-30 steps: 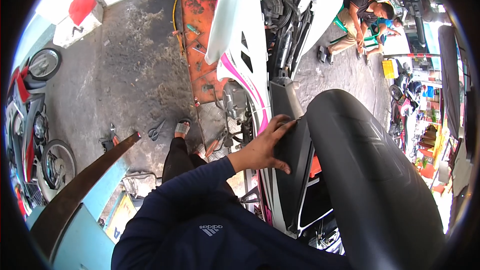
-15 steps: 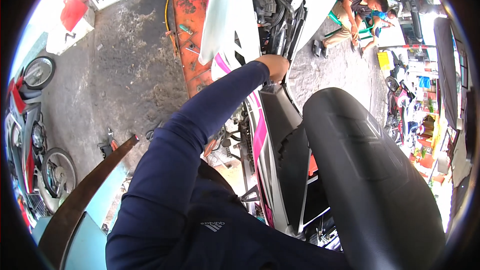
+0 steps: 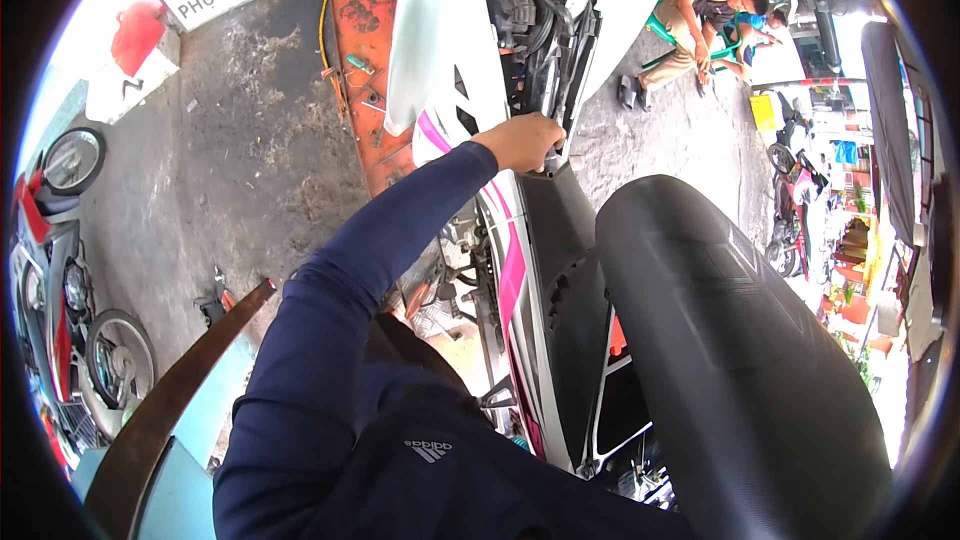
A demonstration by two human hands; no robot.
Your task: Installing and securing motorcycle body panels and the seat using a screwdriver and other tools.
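My left hand (image 3: 527,143) reaches forward in a dark blue sleeve to the middle of a white and pink motorbike (image 3: 520,270). Its fingers curl down and press together at the front edge of the black underseat box (image 3: 563,215); whatever they hold, if anything, is hidden beneath them. Just ahead of the hand lies the bared frame with black hoses and cables (image 3: 548,35). The long black seat (image 3: 735,340) is tipped up to the right of the box. My right hand does not show.
An orange metal platform (image 3: 365,50) with small tools lies left of the bike's front. A brown-edged light blue surface (image 3: 200,380) stands near me on the left. Parked motorbikes (image 3: 75,290) line the far left. Two seated people (image 3: 690,25) are at upper right.
My left hand has drawn back slightly and to the left, and more of its back and fingers now shows. The whole view has shifted a little.
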